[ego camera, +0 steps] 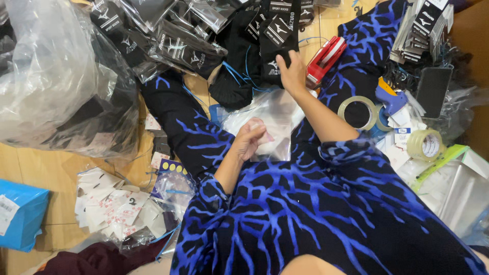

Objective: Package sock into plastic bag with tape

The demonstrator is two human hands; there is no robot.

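socks (277, 38) ahead of clear bag (267, 122) | tape rolls (359, 112) right

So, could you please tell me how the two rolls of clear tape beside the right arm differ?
The nearer tape roll looks thin, with a wide open middle, and touches the blue patterned sleeve. The farther tape roll looks thicker, has a white core, and sits apart from the sleeve among paper tags. Both are clear tape lying flat.

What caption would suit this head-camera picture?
Left hand pinches a clear plastic bag while right hand grasps black socks.
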